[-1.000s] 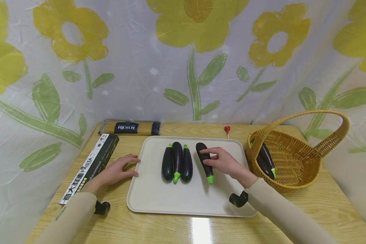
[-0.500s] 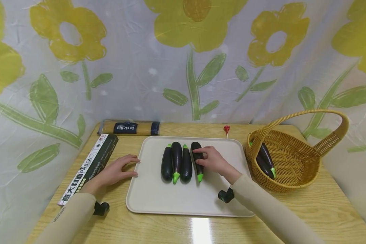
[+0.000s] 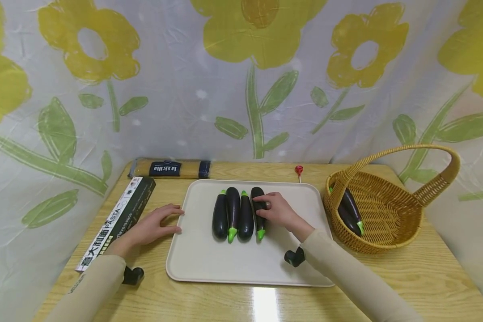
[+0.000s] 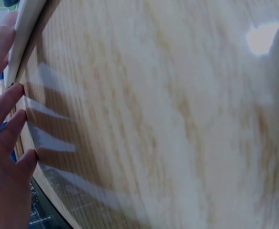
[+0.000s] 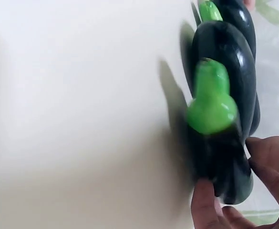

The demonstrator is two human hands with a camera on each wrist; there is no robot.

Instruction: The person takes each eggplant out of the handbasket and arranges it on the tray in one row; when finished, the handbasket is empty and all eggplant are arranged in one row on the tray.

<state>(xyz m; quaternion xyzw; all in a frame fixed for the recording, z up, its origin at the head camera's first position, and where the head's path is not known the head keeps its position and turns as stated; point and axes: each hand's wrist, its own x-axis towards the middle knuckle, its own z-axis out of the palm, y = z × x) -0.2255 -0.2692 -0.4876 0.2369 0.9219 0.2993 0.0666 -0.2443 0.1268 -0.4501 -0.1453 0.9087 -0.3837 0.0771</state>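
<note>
Right hand (image 3: pixel 279 210) pinching rightmost eggplant (image 3: pixel 260 222) between thumb and fingers; eggplant lying on cream tray (image 3: pixel 209 264), long axis running near to far, green stem end pointing toward person, dark rounded end pointing away. Three other eggplants (image 3: pixel 233 210) lying just left, roughly parallel: middle one's stem pointing toward person, outer two stems pointing away. Left hand (image 3: pixel 154 226) resting at tray's left rim, fingers relaxed and spread. Right of tray, wicker basket (image 3: pixel 386 219) holding dark eggplants (image 3: pixel 351 208), one green stem pointing toward person.
</note>
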